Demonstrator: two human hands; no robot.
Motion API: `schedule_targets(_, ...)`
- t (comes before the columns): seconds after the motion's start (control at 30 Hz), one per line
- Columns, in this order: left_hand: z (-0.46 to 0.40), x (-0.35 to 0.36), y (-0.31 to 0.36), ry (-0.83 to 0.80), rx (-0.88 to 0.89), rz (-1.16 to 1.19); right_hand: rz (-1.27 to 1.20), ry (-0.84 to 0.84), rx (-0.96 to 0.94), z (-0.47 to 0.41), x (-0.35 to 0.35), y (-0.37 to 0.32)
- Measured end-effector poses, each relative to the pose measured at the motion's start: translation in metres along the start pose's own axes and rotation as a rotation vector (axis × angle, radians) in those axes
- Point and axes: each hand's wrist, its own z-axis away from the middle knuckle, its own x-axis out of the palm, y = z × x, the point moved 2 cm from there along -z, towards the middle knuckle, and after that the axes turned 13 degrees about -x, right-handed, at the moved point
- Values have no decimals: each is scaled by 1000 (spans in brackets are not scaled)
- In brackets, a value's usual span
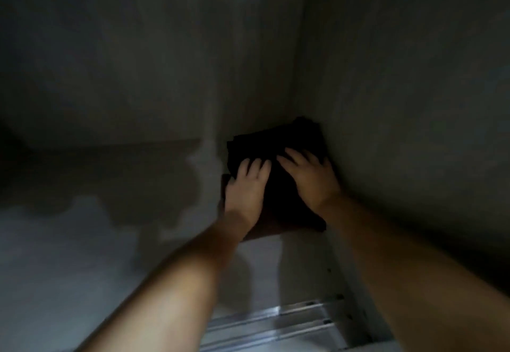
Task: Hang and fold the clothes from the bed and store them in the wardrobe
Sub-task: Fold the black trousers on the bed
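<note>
Both my hands lie flat on the folded dark garment [276, 158], fingers straight and spread — my left hand [245, 186] on its near-left part, my right hand [309, 175] on its right, pressing, not gripping. It sits on the wardrobe shelf [82, 241] in the far right corner, beside the side wall [400, 103]. Its long axis seems to run away from me toward the back — so any further push goes straight ahead, both hands equally close.

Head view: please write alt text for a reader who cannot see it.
Both hands, left and right, press flat on a dark folded garment in the right back corner of a dim grey wardrobe shelf. Metal rails show below.
</note>
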Motion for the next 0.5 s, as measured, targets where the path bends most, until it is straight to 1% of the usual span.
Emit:
schedule_targets(0.07, 12, 46, 2, -83, -37, -43, 14, -39, 22, 7, 47, 0)
schedule_targets(0.1, 17, 60, 0, -83, -49, -61, -9, -32, 40, 9, 65, -2)
schedule_targets(0.2, 17, 68, 0, 55, -13, -70, -73, 36, 72, 8, 89, 3)
schedule_targets(0.23, 17, 67, 0, 87, 6, -86, -71, 30, 69, 9, 91, 5)
schedule_targets(0.27, 20, 66, 0, 86, 18, -99, -71, 21, 75, 10, 93, 4)
schedule_targets(0.37, 27, 70, -3, -8, 7, -117, -92, 1, 93, 16, 95, -2)
schedule_targets(0.43, 17, 66, 0, 9, -6, -107, -80, -30, 80, 14, 87, 1)
schedule_targets(0.47, 11, 66, 0, -28, 20, -122, -75, -65, 88, 13, 81, 3)
schedule_targets(0.5, 6, 63, -2, -133, 25, -155, -65, -112, 103, 11, 73, 4)
